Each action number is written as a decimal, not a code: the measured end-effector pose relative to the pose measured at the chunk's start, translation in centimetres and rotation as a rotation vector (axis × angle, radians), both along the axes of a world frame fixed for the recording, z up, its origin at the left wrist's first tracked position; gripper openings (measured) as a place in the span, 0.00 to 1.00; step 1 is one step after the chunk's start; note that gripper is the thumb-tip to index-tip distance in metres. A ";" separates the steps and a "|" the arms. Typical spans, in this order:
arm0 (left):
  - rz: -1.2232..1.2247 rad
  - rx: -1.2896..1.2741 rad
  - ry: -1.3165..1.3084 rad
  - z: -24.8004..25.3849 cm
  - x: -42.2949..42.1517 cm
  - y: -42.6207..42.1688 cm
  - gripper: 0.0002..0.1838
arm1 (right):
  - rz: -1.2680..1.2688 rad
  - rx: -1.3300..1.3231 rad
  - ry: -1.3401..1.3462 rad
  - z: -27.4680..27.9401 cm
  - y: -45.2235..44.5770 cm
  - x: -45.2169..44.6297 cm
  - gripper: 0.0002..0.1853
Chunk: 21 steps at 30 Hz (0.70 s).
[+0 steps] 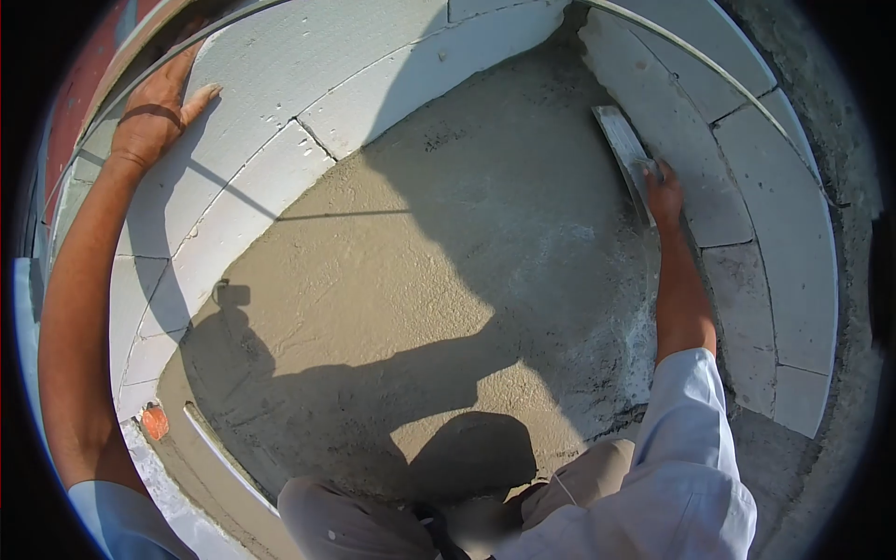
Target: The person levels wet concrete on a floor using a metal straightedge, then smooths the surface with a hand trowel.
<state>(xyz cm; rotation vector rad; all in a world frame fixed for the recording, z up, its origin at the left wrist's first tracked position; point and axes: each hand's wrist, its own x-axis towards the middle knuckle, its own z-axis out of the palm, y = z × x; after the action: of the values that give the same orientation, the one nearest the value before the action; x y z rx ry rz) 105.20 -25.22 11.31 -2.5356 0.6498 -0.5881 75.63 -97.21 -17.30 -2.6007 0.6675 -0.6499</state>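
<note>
My right hand (pixel 664 198) grips the handle of a long flat finishing trowel (pixel 620 142). The trowel's blade lies at the right side of the wet grey mortar floor (pixel 523 177), along the foot of the right block wall (pixel 737 177). My left hand (pixel 154 117) rests at the top of the left white block wall (pixel 280 70), thumb spread away from the fingers. The fingertips are partly out of sight near the wall's upper edge. The mortar surface looks fairly smooth at the back and rougher in the sunlit middle.
A thin curved rod or cable (pixel 691 47) crosses the upper view above the walls. At lower left, a pale strip (pixel 229 459) lies in the mortar, with an orange round piece (pixel 154 422) near the wall. My knees (pixel 341 518) are at the bottom, and shadows cover the floor.
</note>
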 end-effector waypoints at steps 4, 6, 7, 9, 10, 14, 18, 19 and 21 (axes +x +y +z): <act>-0.124 -0.037 -0.001 -0.2 1.4 1.7 0.39 | 0.113 0.097 0.016 -2.3 0.8 2.7 0.24; -0.091 -0.029 -0.009 -0.4 0.8 1.2 0.38 | 0.150 0.183 0.047 -2.4 6.0 4.0 0.25; -0.010 -0.041 0.067 0.3 -0.3 0.0 0.39 | 0.172 0.243 0.062 -1.8 9.1 4.6 0.25; 0.017 -0.053 0.094 0.3 -1.3 -0.8 0.39 | 0.225 0.300 0.104 -0.5 15.1 5.5 0.25; 0.007 -0.063 0.093 0.2 -1.6 -0.9 0.39 | 0.253 0.302 0.129 0.1 18.2 5.7 0.25; -0.034 -0.076 0.097 0.1 -2.2 -1.3 0.40 | 0.329 0.369 0.173 0.1 27.9 6.3 0.27; -0.047 -0.084 0.113 0.2 -2.8 -1.0 0.40 | 0.376 0.525 0.286 1.7 36.9 5.9 0.29; -0.051 -0.084 0.116 0.2 -2.9 -1.0 0.40 | 0.394 0.535 0.318 1.3 38.8 5.8 0.29; -0.064 -0.094 0.122 0.2 -3.1 -1.5 0.40 | 0.451 0.473 0.302 1.1 42.5 5.4 0.26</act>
<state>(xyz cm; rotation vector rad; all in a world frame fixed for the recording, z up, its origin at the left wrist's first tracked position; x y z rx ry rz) 102.14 -26.73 11.53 -2.6635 0.7659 -0.4992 81.05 -54.75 -16.16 -2.2910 0.2511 0.0429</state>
